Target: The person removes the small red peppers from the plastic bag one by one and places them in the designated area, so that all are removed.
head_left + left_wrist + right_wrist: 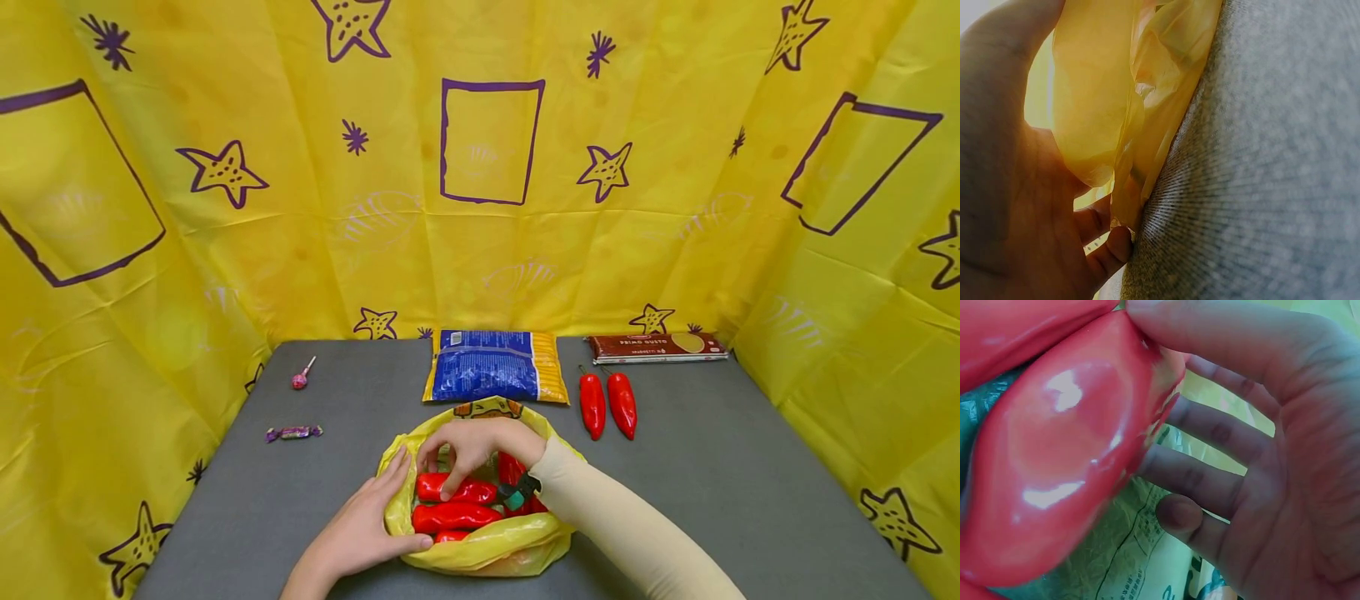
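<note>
A yellow plastic bag [498, 554] sits wide at the table's front, several glossy red chili peppers [457, 517] inside it. My left hand [363, 525] holds the bag's left side, fingers along the rim and thumb at the front edge. In the left wrist view the yellow film [1094, 106] lies between thumb and fingers. Reaching into the bag from the right, my right hand [472, 446] grips one red pepper [1066, 444] between thumb and fingers. Beneath that pepper, a printed transparent wrapper [1116, 556] shows in the right wrist view.
Behind the bag lies a blue and yellow packet [487, 367]. Two red peppers [592, 406] rest to the right, in front of a brown spaghetti pack [656, 347]. A lollipop [300, 379] and a purple wrapped candy [294, 433] lie left. Yellow cloth [495, 267] walls the table.
</note>
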`<action>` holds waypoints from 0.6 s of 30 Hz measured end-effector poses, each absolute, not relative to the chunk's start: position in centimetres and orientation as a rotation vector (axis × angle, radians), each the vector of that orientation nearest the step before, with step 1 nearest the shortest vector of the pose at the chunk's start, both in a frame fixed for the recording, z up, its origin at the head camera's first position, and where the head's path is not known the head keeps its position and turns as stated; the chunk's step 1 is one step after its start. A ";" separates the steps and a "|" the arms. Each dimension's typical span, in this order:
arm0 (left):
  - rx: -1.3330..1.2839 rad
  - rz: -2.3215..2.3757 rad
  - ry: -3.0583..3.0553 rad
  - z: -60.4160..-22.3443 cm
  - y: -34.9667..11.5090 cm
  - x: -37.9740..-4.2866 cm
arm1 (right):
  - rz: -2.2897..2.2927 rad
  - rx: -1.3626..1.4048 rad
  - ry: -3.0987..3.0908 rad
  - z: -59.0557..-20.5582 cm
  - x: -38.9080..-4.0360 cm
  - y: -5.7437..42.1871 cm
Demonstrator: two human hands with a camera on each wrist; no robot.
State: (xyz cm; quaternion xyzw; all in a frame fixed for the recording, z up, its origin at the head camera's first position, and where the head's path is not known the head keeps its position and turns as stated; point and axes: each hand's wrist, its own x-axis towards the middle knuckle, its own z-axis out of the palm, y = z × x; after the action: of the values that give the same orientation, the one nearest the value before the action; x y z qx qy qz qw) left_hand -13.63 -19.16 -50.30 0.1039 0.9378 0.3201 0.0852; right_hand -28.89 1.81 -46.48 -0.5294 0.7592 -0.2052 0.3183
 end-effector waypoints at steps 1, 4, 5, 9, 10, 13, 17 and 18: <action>0.311 0.954 2.797 -50.3 -19.2 -13.6 | -0.540 -1.400 1.997 -46.5 -28.9 1.8; 0.317 0.959 2.799 -50.3 -19.2 -13.6 | -0.543 -1.406 1.997 -46.6 -29.0 1.9; 0.318 0.961 2.799 -50.3 -19.2 -13.6 | -0.545 -1.403 1.996 -46.7 -29.0 1.9; 0.322 0.968 2.804 -50.4 -19.2 -13.6 | -0.573 -1.384 1.977 -46.8 -29.1 2.1; 0.324 0.967 2.807 -50.4 -19.2 -13.6 | -0.580 -1.379 1.971 -46.8 -29.1 2.1; 0.331 0.964 2.817 -50.4 -19.2 -13.5 | -0.595 -1.356 1.957 -46.7 -29.1 2.2; 0.326 0.958 2.822 -50.4 -19.2 -13.4 | -0.592 -1.327 1.953 -46.5 -29.2 2.2; 0.329 0.957 2.822 -50.3 -19.2 -13.4 | -0.590 -1.322 1.950 -46.4 -29.2 2.3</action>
State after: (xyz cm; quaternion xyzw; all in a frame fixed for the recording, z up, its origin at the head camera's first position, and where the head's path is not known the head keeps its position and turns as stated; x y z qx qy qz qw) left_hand -13.41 -19.22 -50.35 0.1094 0.9389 0.3184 0.0717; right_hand -29.18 2.28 -46.39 -0.5101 0.7524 -0.2277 0.3491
